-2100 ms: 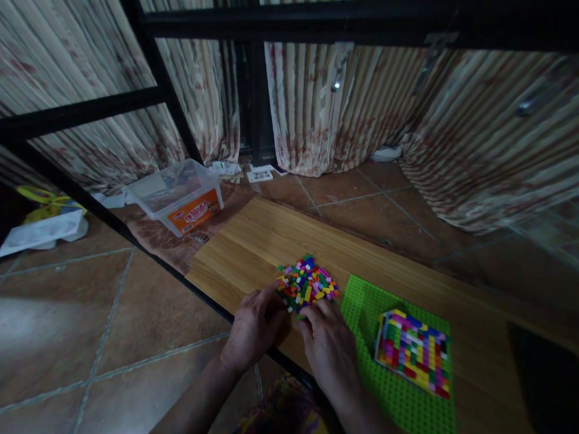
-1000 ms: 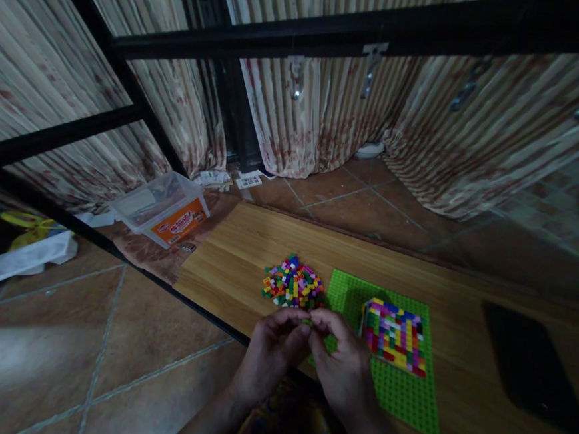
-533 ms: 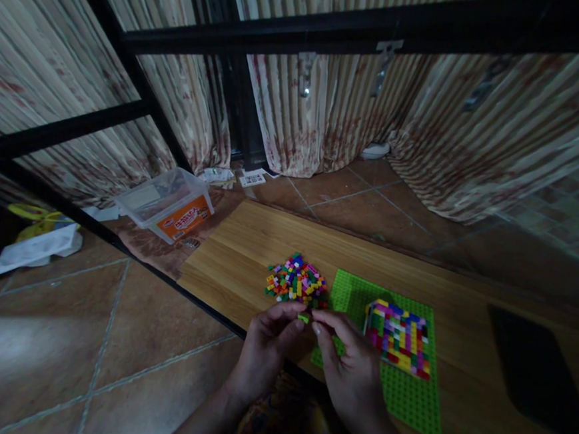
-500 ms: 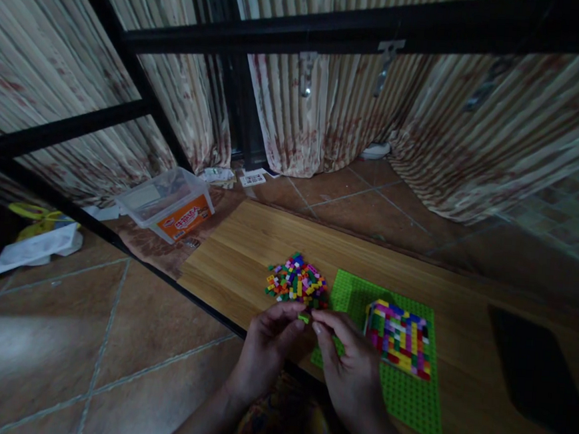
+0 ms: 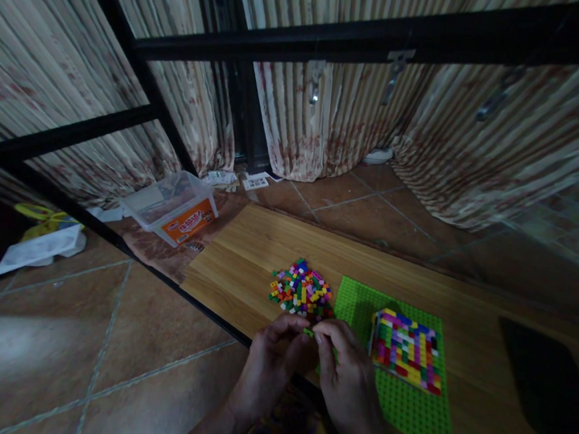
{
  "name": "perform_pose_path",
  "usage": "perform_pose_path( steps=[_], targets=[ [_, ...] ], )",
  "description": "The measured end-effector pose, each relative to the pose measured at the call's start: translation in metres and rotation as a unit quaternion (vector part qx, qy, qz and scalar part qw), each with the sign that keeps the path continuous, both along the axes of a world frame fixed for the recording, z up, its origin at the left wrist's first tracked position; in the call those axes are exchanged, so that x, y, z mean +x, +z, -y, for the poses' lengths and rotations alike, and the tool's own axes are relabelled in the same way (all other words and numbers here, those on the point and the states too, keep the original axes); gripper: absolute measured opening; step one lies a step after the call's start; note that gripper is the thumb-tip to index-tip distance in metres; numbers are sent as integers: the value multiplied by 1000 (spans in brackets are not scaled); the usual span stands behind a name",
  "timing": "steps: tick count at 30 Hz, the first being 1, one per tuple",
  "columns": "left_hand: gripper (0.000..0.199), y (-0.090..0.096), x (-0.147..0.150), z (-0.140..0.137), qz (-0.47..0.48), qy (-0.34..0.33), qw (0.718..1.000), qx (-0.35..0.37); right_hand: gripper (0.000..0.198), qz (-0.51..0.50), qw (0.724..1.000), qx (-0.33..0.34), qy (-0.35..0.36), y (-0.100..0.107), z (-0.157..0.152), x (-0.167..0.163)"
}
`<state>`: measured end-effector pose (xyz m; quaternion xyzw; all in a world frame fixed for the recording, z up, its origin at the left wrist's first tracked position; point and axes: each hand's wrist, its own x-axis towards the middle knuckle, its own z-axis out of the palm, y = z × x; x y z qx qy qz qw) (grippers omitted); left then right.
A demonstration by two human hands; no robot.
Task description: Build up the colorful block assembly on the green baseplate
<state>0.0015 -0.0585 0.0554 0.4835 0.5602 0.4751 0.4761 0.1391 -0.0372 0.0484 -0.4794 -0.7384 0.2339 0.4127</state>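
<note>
A small light-green toy brick (image 5: 308,332) is pinched at the fingertips of my left hand (image 5: 269,359). My right hand (image 5: 350,372) has thumb and index finger closed against the brick's right side, so both hands meet at it. Just beyond the fingers lies a loose pile of small multicoloured bricks (image 5: 302,288). To the right, a green studded baseplate (image 5: 417,414) carries a block built of many coloured bricks (image 5: 408,350). Part of the baseplate's left side is hidden behind my right hand.
All this rests on a wooden tabletop (image 5: 247,247). A dark flat rectangle (image 5: 542,384) lies at its right. A clear plastic box with an orange label (image 5: 189,222) stands beyond the left end. A black metal frame (image 5: 283,42) and striped curtains (image 5: 316,132) are ahead.
The view has shifted slightly, so everything sits a little lower and further right. Both hands stay together at the green brick, the fingertips drawn closer around it.
</note>
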Motion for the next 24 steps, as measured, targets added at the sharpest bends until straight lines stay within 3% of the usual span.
perform_pose_path(
  steps=[7, 15, 19, 24],
  targets=[
    [19, -1, -1, -2, 80, 2, 996, -32, 27, -12, 999, -15, 29, -4, 8, 5],
    [22, 2, 9, -2, 171, -1, 983, -74, 21, -38, 999, -6, 25, 4, 10, 10],
    [22, 6, 12, -7, 106, -15, 994, -38, 19, -31, 999, 2, -10, 8, 15, 24],
    [22, 10, -9, -40, -78, 26, 996, 39, 17, -13, 998, -4, -62, 2, 23, 42]
  ],
)
